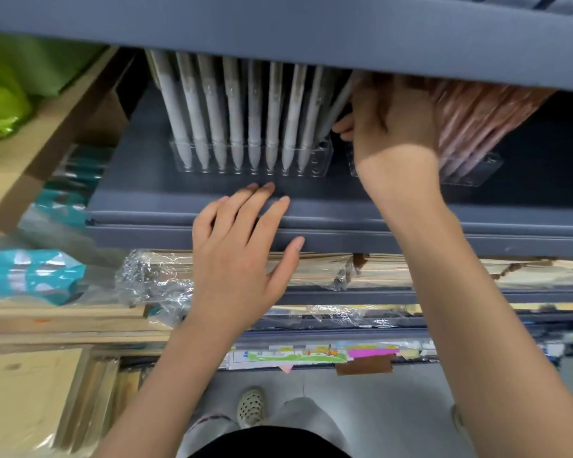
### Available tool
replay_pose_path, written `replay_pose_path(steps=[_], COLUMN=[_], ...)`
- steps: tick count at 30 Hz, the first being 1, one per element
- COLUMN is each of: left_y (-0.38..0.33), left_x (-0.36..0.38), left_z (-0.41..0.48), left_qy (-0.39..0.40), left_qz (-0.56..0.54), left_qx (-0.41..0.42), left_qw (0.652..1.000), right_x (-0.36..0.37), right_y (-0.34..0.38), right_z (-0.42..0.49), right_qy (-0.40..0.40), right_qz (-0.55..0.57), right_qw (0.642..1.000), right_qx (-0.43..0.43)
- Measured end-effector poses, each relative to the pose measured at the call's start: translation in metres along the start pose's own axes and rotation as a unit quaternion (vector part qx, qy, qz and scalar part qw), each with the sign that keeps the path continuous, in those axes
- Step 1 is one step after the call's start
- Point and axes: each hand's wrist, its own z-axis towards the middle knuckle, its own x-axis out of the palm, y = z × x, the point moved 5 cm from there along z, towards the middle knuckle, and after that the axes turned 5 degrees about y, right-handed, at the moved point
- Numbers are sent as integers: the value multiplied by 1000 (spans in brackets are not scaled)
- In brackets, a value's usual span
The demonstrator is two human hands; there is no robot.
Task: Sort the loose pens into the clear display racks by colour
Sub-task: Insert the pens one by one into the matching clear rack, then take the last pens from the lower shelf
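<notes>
Left hand (pixel 242 246) open on the shelf (pixel 146 206), right hand (pixel 387 120) pinches a grey pen (pixel 339 100) that, I'd say, next needs seating in the rack (pixel 321 157) just left.

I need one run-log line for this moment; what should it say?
left hand: flat on shelf edge | right hand: at slanted grey pen, right end of grey-pen rack, grip unclear
</notes>
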Motion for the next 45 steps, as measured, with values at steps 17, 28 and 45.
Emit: replay_pose_path(steps=[17,28,45], left_y=[-7,-6,-9], left_x=[3,0,-28], left_z=[3,2,-41], left_qy=[-30,28,109], left_qz=[-8,-20,-600], left_qx=[-33,-35,-236], left_qw=[999,999,757], right_x=[13,11,-83], right_y=[0,3,-79], right_z=[14,15,-147], right_qy=[69,90,76], right_qz=[-150,-184,140], right_qw=[986,978,975], right_qx=[20,40,156])
